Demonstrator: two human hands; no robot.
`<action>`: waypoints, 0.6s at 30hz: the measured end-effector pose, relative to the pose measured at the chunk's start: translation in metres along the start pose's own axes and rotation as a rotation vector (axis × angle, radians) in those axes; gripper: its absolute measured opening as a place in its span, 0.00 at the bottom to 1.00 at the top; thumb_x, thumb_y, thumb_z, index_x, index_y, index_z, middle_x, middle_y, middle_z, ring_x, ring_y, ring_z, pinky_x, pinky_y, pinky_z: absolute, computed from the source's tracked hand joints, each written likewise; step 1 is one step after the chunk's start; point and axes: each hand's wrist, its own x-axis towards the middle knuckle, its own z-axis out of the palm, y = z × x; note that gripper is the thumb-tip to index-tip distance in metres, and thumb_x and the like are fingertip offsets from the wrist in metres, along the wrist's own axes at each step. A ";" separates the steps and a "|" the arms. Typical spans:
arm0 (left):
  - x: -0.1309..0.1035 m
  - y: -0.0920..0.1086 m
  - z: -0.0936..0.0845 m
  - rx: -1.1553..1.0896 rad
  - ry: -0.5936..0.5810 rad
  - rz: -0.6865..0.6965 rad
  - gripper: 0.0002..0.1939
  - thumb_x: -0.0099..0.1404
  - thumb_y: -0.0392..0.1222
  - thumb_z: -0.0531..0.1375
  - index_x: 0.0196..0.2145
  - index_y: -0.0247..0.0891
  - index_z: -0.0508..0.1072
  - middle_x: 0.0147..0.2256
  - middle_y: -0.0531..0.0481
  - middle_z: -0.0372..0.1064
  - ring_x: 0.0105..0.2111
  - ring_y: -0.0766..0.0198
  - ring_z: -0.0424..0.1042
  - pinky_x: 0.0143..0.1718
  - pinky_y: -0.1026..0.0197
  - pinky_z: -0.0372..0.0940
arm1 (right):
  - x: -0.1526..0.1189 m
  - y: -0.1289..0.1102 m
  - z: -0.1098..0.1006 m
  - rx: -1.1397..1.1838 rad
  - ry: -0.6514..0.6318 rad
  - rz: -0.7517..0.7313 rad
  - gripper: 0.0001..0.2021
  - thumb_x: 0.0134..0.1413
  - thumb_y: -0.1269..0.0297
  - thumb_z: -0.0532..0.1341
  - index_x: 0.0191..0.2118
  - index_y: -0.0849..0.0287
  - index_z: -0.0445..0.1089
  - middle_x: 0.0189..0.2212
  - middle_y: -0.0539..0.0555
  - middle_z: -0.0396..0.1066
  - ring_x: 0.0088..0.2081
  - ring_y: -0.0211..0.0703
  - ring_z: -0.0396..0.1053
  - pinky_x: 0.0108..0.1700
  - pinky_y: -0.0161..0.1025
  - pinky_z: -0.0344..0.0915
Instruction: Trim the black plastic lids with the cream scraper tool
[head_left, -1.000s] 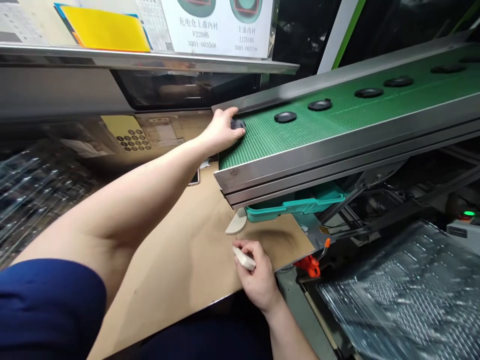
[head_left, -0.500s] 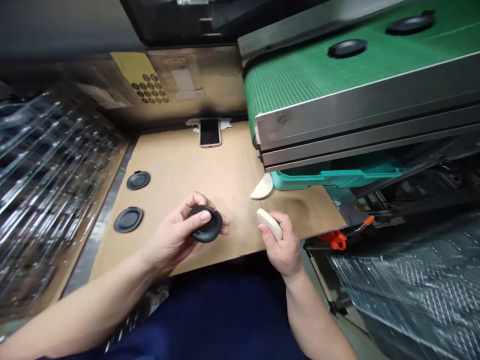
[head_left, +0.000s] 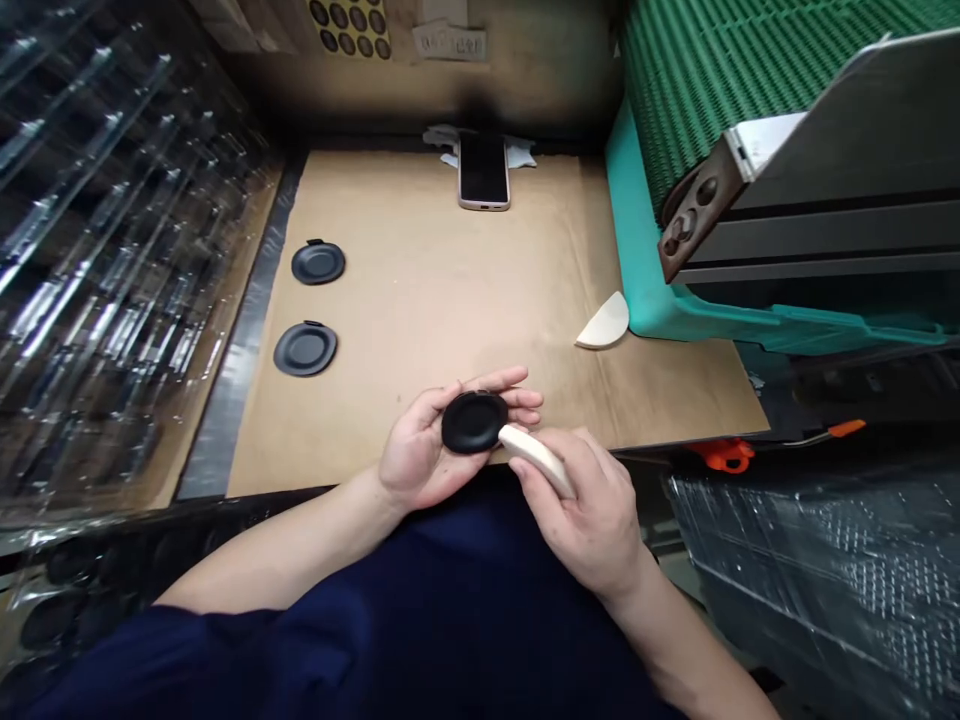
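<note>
A black round lid point(head_left: 475, 422) with a small tab lies face up in the upturned palm of my left hand point(head_left: 431, 455), whose fingers stretch out beneath and beyond it. My right hand point(head_left: 592, 505) pinches a thick cream-coloured sponge pad point(head_left: 540, 462) between thumb and fingers. One end of this pad meets the right rim of the lid. Another cream half-round pad point(head_left: 604, 322) rests on the cardboard, beside the teal bin. At the left, two more black lids, an upper one point(head_left: 319, 263) and a lower one point(head_left: 305, 349), lie apart on the cardboard.
A cardboard sheet point(head_left: 450, 290) covers the bench. At its back lies a phone point(head_left: 484, 172). A green conveyor belt point(head_left: 720, 80) overhangs a teal bin point(head_left: 649, 290) at the right. Stacked clear plastic trays point(head_left: 97, 250) stand left; an orange-handled tool point(head_left: 726, 456) sits by the right edge.
My left hand has opened out flat under the lid, which was pinched under the thumb. My right hand has brought the pad left against the lid. The view has tilted down.
</note>
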 end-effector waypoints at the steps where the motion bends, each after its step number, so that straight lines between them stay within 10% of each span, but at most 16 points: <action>1: 0.000 -0.001 -0.001 -0.007 -0.005 0.012 0.29 0.74 0.53 0.44 0.59 0.37 0.73 0.54 0.40 0.74 0.55 0.51 0.71 0.62 0.46 0.61 | 0.001 -0.003 0.003 -0.059 -0.008 -0.031 0.12 0.64 0.68 0.62 0.52 0.55 0.68 0.38 0.54 0.76 0.36 0.43 0.74 0.39 0.41 0.71; 9: -0.002 -0.007 -0.003 0.019 -0.128 0.079 0.29 0.76 0.53 0.42 0.64 0.37 0.68 0.64 0.39 0.65 0.67 0.47 0.60 0.70 0.42 0.48 | 0.016 -0.009 0.023 -0.240 -0.031 -0.249 0.11 0.64 0.72 0.60 0.50 0.61 0.70 0.36 0.57 0.76 0.36 0.45 0.72 0.40 0.42 0.68; 18: -0.001 -0.005 -0.005 -0.093 -0.148 0.092 0.29 0.73 0.44 0.44 0.66 0.30 0.63 0.66 0.34 0.60 0.68 0.44 0.58 0.71 0.42 0.46 | 0.011 -0.021 0.015 -0.317 -0.107 -0.176 0.06 0.64 0.73 0.59 0.43 0.65 0.73 0.28 0.53 0.69 0.30 0.42 0.65 0.33 0.41 0.62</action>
